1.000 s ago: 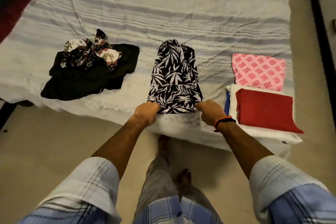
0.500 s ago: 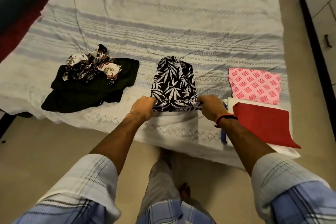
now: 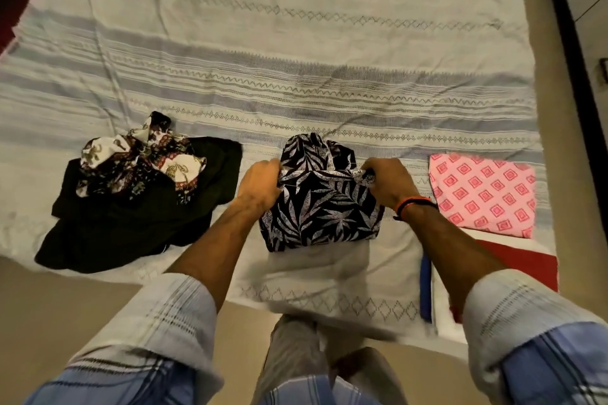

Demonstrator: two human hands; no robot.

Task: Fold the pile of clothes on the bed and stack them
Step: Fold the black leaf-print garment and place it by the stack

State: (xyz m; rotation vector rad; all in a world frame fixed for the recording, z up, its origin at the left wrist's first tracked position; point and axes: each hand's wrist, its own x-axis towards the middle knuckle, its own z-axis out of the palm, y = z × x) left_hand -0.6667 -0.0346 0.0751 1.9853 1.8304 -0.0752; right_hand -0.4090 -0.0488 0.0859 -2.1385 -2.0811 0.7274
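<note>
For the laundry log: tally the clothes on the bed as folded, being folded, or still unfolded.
Folded: 2, the pink piece and the red piece.
Being folded: 1, the leaf-print shirt, gripped by the left hand and right hand.
Unfolded: 2, the black garment and the floral garment.
Total: 5

This is a bedroom in a home: a big bed (image 3: 296,52) with a striped sheet, clothes (image 3: 138,200) on it, plain floor (image 3: 49,306).

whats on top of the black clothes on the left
A crumpled white patterned garment lies on the black clothes, toward their far side. Whatever is under the black clothes is covered.
</note>
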